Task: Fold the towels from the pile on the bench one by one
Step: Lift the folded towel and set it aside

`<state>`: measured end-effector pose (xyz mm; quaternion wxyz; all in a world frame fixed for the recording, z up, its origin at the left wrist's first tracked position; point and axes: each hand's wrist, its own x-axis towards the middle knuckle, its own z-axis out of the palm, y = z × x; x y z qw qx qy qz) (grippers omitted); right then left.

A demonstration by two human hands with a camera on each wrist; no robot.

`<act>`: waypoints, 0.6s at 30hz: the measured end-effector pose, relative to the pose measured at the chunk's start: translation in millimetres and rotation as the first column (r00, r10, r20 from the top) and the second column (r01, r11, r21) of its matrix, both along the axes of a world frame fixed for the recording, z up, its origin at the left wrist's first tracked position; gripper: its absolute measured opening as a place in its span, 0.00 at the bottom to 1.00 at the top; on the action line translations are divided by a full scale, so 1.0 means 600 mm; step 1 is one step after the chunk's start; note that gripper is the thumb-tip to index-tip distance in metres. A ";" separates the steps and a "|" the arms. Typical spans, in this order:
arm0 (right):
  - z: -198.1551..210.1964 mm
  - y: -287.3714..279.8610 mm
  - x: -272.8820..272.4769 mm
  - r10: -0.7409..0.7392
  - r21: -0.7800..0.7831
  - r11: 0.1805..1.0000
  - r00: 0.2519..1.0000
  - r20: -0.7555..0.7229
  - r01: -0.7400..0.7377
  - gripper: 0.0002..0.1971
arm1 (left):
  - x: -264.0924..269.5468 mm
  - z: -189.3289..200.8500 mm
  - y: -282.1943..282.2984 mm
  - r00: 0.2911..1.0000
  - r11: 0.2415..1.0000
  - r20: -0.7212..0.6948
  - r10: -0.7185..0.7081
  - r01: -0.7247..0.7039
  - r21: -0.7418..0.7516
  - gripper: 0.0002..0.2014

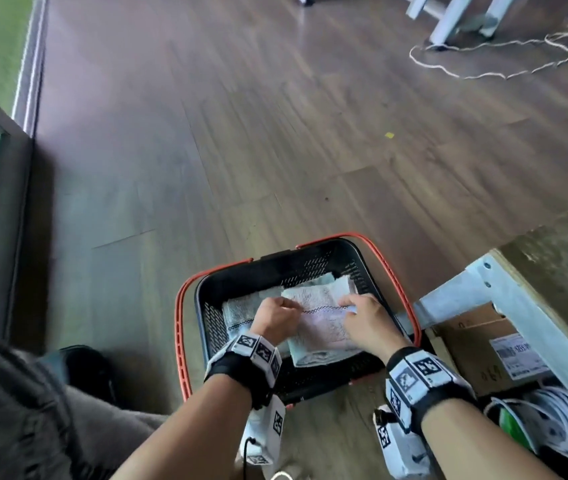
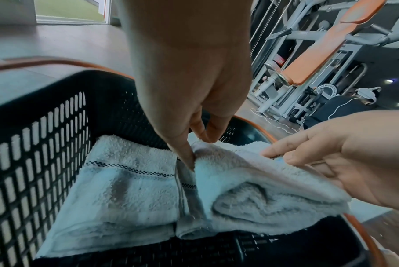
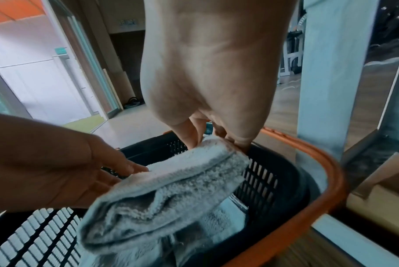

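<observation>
A black basket (image 1: 310,263) with orange handles stands on the floor. Over its right half both hands hold a folded white towel (image 1: 320,329) with a dark checked stripe. My left hand (image 1: 289,304) pinches the towel's left edge (image 2: 194,159). My right hand (image 1: 348,304) grips its right edge, fingers curled over the fold (image 3: 219,140). Another folded towel (image 1: 241,311) lies flat in the basket's left half (image 2: 125,189), and more towel shows beneath the held one. The held towel (image 3: 171,189) sags slightly between the hands, just above the basket wall (image 3: 274,180).
The bench top (image 1: 559,258) and its pale metal leg (image 1: 483,289) stand close on the right. Under the bench sit a cardboard box (image 1: 476,344) and coiled white cable (image 1: 552,427). My knee (image 1: 15,410) and a dark shoe (image 1: 85,368) are at left. Wooden floor lies ahead.
</observation>
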<state>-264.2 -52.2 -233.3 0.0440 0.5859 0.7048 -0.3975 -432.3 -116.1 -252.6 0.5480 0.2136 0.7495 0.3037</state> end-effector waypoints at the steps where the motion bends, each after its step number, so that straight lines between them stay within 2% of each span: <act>1: -0.012 0.013 -0.005 -0.007 -0.009 1.000 1.000 0.001 0.007 0.20 | -0.004 -0.014 0.010 1.000 1.000 0.026 0.016 -0.015 -0.012 0.08; 5: -0.056 0.052 -0.025 0.012 -0.037 0.999 1.000 0.024 -0.011 0.22 | -0.013 -0.066 0.041 1.000 1.000 0.020 0.017 -0.017 -0.024 0.15; 8: -0.079 0.070 -0.036 0.044 -0.066 0.997 0.998 0.042 -0.041 0.22 | -0.016 -0.097 0.054 0.999 0.999 -0.027 -0.028 0.027 -0.043 0.13; 10: -0.090 0.078 -0.042 0.063 -0.084 0.995 0.997 0.049 -0.059 0.23 | -0.016 -0.115 0.062 0.998 0.998 -0.046 -0.052 0.050 -0.044 0.18; 15: -0.104 0.082 -0.053 0.098 -0.122 0.989 0.989 0.114 -0.084 0.24 | -0.019 -0.129 0.074 0.996 0.995 -0.037 -0.079 0.077 -0.065 0.29; 18: -0.106 0.075 -0.055 0.086 -0.092 0.993 0.987 0.134 -0.074 0.23 | -0.018 -0.123 0.075 0.995 0.992 -0.038 -0.092 0.089 -0.084 0.27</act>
